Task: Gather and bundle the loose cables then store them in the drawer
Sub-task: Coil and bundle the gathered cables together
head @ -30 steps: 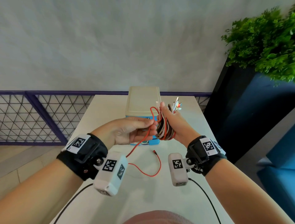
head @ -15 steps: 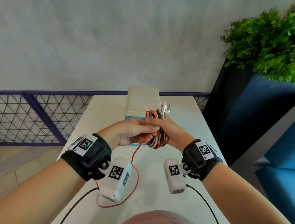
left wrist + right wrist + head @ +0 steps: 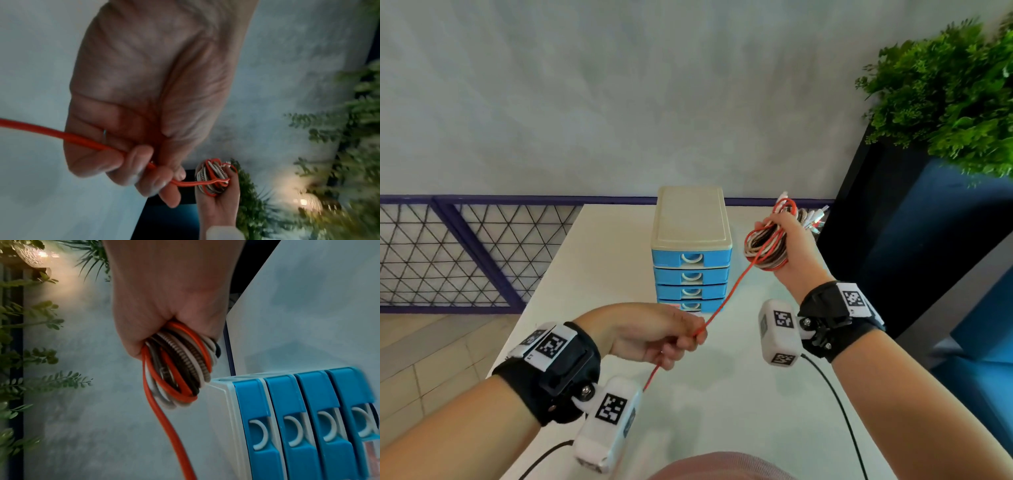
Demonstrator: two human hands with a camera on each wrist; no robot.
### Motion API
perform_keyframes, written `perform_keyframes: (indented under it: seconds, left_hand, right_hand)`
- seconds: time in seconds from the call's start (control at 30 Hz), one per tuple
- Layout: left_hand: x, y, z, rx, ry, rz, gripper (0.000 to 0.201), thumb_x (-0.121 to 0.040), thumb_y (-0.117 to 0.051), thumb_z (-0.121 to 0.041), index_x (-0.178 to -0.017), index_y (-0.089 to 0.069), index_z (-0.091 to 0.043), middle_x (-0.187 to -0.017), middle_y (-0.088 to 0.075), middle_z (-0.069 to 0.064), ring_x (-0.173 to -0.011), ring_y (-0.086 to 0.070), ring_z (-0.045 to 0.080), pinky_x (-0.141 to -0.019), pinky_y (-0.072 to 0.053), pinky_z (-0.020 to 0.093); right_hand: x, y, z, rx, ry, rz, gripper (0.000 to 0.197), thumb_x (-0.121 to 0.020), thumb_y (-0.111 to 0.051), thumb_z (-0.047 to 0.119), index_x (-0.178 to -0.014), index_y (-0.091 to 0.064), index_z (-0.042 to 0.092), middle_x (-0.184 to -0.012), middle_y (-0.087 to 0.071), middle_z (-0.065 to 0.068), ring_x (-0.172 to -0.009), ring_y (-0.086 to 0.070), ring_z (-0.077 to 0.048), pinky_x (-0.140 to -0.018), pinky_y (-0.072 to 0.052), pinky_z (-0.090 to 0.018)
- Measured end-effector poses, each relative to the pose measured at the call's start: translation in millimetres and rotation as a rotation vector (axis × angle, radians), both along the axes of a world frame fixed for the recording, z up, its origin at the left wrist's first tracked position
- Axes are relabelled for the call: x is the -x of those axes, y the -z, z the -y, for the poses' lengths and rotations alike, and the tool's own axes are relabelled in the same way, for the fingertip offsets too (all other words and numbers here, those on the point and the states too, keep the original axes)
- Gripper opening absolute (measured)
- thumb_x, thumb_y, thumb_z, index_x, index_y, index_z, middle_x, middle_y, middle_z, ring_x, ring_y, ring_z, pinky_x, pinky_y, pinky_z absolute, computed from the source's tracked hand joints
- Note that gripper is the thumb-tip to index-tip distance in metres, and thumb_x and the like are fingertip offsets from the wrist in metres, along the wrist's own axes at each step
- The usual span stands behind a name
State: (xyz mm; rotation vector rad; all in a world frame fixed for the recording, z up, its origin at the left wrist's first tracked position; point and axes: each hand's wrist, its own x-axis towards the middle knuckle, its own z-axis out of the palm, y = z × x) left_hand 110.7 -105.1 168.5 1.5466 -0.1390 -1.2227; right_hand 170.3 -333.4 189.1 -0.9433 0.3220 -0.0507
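**Red cable pulled taut between both hands**

Right hand (image 3: pixel 789 246) is fisted around the cable bundle (image 3: pixel 765 248): coiled loops of red, white and braided brown-white cable, held up in the air, loops hanging out below the fist. Connector ends (image 3: pixel 815 219) stick out past the far side of that hand.

Red cable (image 3: pixel 726 301) leaves the bundle and runs in a straight, tight line down to the left hand (image 3: pixel 654 337), which sits lower and nearer the body. Left hand's fingers are curled around the cable, fingertips (image 3: pixel 156 181) pinching it; the loose tail exits the back of the fist toward the wrist camera.

Drawer unit (image 3: pixel 691 253) stands on the worktop (image 3: pixel 722 394) beyond the left hand, just left of the right hand. Four blue drawers, all closed, beige top. The taut cable crosses in front of its lower right corner.

Green plant (image 3: pixel 945 99) on a dark stand to the right of the right hand.
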Motion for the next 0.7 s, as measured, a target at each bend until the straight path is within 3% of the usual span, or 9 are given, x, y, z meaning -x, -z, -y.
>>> perform_keyframes:
  seconds: [0.03,0.1,0.2,0.3,0.4,0.5,0.6,0.7]
  left_hand:
    - [-1,3,-1,-0.046,0.035,0.058,0.033,-0.101,-0.04,-0.021,-0.074,-0.059,-0.02,-0.064,-0.041,-0.005,-0.05,-0.03,0.007,-0.054,-0.029,0.02]
    - [-5,3,1,-0.213,0.053,0.33,0.028,-0.099,-0.047,-0.023,-0.077,-0.063,-0.019,-0.067,-0.049,-0.005,-0.052,-0.037,0.007,-0.054,-0.031,0.019]
    - [-18,2,4,-0.42,-0.091,0.733,0.023,-0.093,-0.053,-0.019,-0.074,-0.065,-0.023,-0.07,-0.058,-0.006,-0.059,-0.046,0.008,-0.055,-0.037,0.02]
    - [-29,-2,6,-0.367,-0.267,0.854,0.02,-0.09,-0.06,-0.018,-0.072,-0.063,-0.026,-0.076,-0.064,-0.001,-0.066,-0.052,0.01,-0.061,-0.041,0.024]
    - [-34,-11,10,-0.326,-0.283,0.958,0.016,-0.09,-0.061,-0.022,-0.074,-0.063,-0.025,-0.081,-0.067,0.004,-0.073,-0.057,0.016,-0.068,-0.045,0.029]
    - [-36,-14,18,-0.324,-0.283,1.068,0.013,-0.09,-0.062,-0.024,-0.08,-0.066,-0.017,-0.076,-0.067,-0.002,-0.071,-0.059,0.014,-0.066,-0.045,0.027]
    - [-38,-10,19,-0.338,-0.329,1.157,0.013,-0.089,-0.063,-0.026,-0.079,-0.065,-0.017,-0.071,-0.061,-0.013,-0.066,-0.055,0.002,-0.058,-0.038,0.012]
    - [-36,-8,19,-0.348,-0.363,1.227,0.015,-0.089,-0.063,-0.028,-0.081,-0.066,-0.015,-0.074,-0.062,-0.012,-0.07,-0.055,-0.001,-0.06,-0.037,0.012]
  right_hand:
    - [2,-3,2,-0.004,-0.045,-0.008,0.008,-0.092,-0.056,0.014,-0.086,-0.057,0.01,-0.076,-0.064,-0.004,-0.071,-0.067,-0.015,-0.072,-0.055,-0.034]
    - [6,-7,4,0.042,-0.158,-0.038,0.01,-0.093,-0.056,0.016,-0.086,-0.059,0.01,-0.076,-0.066,-0.003,-0.078,-0.067,-0.017,-0.077,-0.054,-0.037]
    - [10,-6,1,0.153,-0.314,-0.079,0.008,-0.092,-0.056,0.012,-0.092,-0.06,0.006,-0.078,-0.067,-0.006,-0.076,-0.071,-0.019,-0.068,-0.058,-0.034]
    - [14,-3,-8,0.371,-0.473,-0.093,0.007,-0.09,-0.058,0.008,-0.093,-0.06,0.002,-0.082,-0.069,-0.011,-0.076,-0.072,-0.021,-0.066,-0.059,-0.033]
    - [21,0,-18,0.584,-0.612,-0.075,0.006,-0.086,-0.062,0.006,-0.09,-0.062,0.001,-0.088,-0.07,-0.018,-0.084,-0.069,-0.03,-0.079,-0.057,-0.041]
    - [24,2,-26,0.502,-0.722,-0.044,0.009,-0.088,-0.059,0.005,-0.096,-0.063,0.002,-0.091,-0.07,-0.019,-0.087,-0.069,-0.03,-0.077,-0.058,-0.041]
    - [25,2,-30,0.371,-0.804,-0.038,0.012,-0.091,-0.054,0.003,-0.1,-0.063,0.002,-0.09,-0.069,-0.015,-0.081,-0.07,-0.024,-0.075,-0.059,-0.035]
    - [25,4,-30,0.325,-0.83,-0.039,0.011,-0.088,-0.058,0.008,-0.097,-0.064,0.004,-0.087,-0.069,-0.013,-0.076,-0.068,-0.022,-0.071,-0.058,-0.033]
